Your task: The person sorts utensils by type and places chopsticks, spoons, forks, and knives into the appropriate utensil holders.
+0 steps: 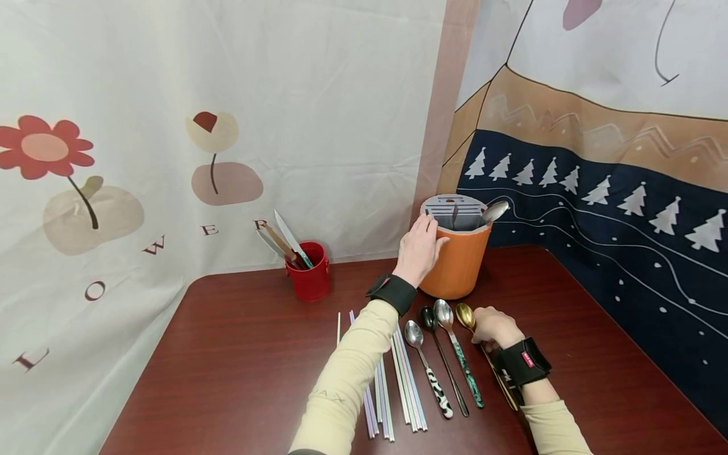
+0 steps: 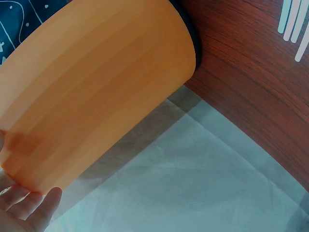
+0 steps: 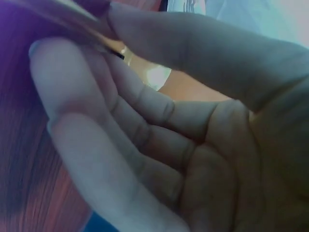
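Note:
An orange utensil holder (image 1: 457, 265) with a grey slotted top stands at the back; a silver spoon (image 1: 496, 211) leans in its right side. My left hand (image 1: 419, 248) grips its left rim, the thumb on the outer wall (image 2: 96, 96) and the fingers (image 2: 46, 208) at the edge. On the table my right hand (image 1: 496, 327) pinches a gold spoon (image 1: 465, 316) by its handle between thumb and fingers (image 3: 67, 72). Left of it lie a spoon with a green patterned handle (image 1: 463, 363), a black spoon (image 1: 429, 319) and a spoon with a black-and-white handle (image 1: 436, 388).
Several pale chopsticks (image 1: 406, 385) lie on the dark red table (image 1: 239, 354), partly under my left forearm. A red cup (image 1: 311, 284) with knives (image 1: 290, 237) stands at the back left. Printed cloths (image 1: 352, 126) hang behind the table and along its right side.

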`<state>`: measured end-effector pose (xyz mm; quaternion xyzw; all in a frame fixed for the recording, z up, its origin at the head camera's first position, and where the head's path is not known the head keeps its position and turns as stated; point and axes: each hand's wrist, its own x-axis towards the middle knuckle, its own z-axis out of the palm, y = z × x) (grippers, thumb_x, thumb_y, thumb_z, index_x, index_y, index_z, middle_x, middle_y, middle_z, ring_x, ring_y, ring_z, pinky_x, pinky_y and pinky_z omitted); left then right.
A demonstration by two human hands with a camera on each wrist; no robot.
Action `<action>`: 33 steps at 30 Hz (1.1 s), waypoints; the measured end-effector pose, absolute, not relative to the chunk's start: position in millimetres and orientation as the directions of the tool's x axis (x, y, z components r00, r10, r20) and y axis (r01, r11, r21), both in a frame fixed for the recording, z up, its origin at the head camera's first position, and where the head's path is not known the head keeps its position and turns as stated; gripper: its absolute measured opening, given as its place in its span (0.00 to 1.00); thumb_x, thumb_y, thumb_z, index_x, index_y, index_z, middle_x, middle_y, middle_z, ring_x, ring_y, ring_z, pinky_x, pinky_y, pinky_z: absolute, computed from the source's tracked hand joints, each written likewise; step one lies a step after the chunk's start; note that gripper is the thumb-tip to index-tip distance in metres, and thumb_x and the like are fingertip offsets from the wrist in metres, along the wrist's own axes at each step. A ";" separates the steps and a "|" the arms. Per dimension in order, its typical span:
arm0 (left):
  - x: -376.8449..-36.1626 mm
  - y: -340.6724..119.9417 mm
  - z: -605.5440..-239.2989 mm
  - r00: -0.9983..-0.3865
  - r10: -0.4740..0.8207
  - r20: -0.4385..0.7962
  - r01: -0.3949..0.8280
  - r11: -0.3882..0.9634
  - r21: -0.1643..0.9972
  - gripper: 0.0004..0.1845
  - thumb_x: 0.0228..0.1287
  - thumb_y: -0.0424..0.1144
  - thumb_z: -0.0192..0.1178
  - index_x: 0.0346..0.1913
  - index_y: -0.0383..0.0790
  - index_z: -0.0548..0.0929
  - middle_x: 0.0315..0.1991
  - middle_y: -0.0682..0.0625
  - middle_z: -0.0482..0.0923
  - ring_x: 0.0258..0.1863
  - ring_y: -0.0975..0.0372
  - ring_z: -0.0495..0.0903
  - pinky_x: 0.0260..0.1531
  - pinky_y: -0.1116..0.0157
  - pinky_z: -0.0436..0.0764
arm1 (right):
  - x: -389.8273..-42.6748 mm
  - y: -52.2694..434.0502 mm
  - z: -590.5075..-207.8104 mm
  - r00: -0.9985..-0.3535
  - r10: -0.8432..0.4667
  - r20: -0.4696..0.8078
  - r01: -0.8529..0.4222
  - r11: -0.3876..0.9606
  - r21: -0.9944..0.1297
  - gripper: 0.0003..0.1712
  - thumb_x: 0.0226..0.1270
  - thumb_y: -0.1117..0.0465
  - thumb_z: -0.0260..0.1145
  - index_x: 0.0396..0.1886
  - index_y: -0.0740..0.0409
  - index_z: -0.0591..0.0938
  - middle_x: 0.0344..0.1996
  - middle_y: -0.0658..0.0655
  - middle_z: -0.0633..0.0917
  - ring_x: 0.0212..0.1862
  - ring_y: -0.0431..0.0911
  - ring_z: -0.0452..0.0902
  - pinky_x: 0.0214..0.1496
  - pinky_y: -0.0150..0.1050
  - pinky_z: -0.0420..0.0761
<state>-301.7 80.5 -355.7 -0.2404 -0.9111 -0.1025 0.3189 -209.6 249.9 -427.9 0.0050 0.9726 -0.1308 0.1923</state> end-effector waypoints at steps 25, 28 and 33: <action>-303.2 81.4 -357.4 -0.673 0.367 0.642 0.505 0.862 0.036 0.23 0.68 0.54 0.53 0.55 0.41 0.77 0.57 0.50 0.77 0.62 0.63 0.73 0.52 0.71 0.79 | -207.4 257.0 -413.9 -0.960 -0.093 -0.263 0.005 0.937 -0.349 0.09 0.55 0.69 0.64 0.17 0.61 0.81 0.11 0.54 0.79 0.15 0.43 0.76 0.19 0.34 0.74; -303.5 81.7 -357.9 -0.669 0.366 0.646 0.504 0.863 0.034 0.23 0.67 0.54 0.53 0.55 0.41 0.77 0.57 0.50 0.77 0.62 0.62 0.73 0.52 0.71 0.79 | -204.9 260.5 -406.4 -0.973 -0.083 -0.217 0.000 0.934 -0.357 0.11 0.55 0.69 0.63 0.14 0.61 0.80 0.11 0.54 0.79 0.16 0.44 0.75 0.19 0.34 0.70; -303.4 81.8 -358.7 -0.666 0.369 0.649 0.505 0.862 0.029 0.24 0.68 0.54 0.53 0.56 0.41 0.77 0.58 0.49 0.76 0.63 0.62 0.72 0.52 0.71 0.79 | -200.2 264.4 -394.4 -0.990 -0.058 -0.129 -0.005 0.924 -0.381 0.11 0.59 0.65 0.64 0.17 0.60 0.82 0.14 0.54 0.80 0.18 0.44 0.73 0.20 0.35 0.68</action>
